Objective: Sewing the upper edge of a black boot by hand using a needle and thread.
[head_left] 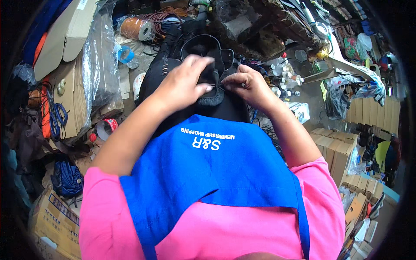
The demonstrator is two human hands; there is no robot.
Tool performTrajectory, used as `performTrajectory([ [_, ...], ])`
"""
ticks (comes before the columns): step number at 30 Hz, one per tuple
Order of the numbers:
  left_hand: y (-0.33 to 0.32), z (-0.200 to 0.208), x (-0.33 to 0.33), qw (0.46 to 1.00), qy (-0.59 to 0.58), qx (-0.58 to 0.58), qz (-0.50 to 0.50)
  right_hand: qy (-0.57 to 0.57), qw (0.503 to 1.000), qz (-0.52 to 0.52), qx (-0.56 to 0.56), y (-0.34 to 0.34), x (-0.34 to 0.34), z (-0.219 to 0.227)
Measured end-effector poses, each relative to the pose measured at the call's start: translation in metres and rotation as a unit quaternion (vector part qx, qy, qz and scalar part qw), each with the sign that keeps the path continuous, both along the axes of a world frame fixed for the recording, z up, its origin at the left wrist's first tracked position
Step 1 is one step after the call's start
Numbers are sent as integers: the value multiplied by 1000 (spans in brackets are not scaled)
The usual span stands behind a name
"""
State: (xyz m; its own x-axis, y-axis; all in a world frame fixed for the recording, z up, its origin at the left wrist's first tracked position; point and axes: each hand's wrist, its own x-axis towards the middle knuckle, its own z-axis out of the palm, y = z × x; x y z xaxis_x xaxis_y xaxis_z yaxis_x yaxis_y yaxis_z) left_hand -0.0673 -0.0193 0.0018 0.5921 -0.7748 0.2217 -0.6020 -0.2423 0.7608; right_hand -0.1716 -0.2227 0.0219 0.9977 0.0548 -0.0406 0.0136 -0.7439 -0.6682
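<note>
A black shoe (209,101) lies over my lap, its rounded padded end toward me and its dark opening facing up. At its left side is my left hand (184,82), with thumb and fingers spread apart at the rim of the opening. My right hand (247,84) is at the opposite side of the rim, its thumb and fingertips pinched together. Whatever lies in that pinch is too small to make out. A thin dark loop (233,54) stands up from the shoe beyond my right fingertips. Black cloth covers my legs under the shoe.
An orange spool (135,28) and a plastic bottle (125,55) lie ahead to the left, near flattened cardboard (71,86). Several small bottles (284,76) stand to the right. Beyond them are a metal bar (318,76) and stacked boxes (340,149). A blue apron (208,173) covers my front.
</note>
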Motion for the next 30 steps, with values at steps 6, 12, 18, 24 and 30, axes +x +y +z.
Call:
performTrajectory([
  [6, 54, 12, 46, 984, -128, 77, 92, -62, 994, -2, -91, 7, -14, -5],
  [12, 56, 39, 26, 997, -18, 56, 45, -83, 971, -18, -222, 30, -35, -18],
  [18, 37, 3, -11, 970, -220, 94, 43, -81, 979, -16, -187, 21, -33, -15],
  [24, 17, -14, 2, 993, -113, 21, -1, 81, 995, 0, 57, -12, -7, -7],
  [30, 16, -16, 1, 993, -112, 41, -7, 111, 991, 31, 66, -25, 9, -10],
])
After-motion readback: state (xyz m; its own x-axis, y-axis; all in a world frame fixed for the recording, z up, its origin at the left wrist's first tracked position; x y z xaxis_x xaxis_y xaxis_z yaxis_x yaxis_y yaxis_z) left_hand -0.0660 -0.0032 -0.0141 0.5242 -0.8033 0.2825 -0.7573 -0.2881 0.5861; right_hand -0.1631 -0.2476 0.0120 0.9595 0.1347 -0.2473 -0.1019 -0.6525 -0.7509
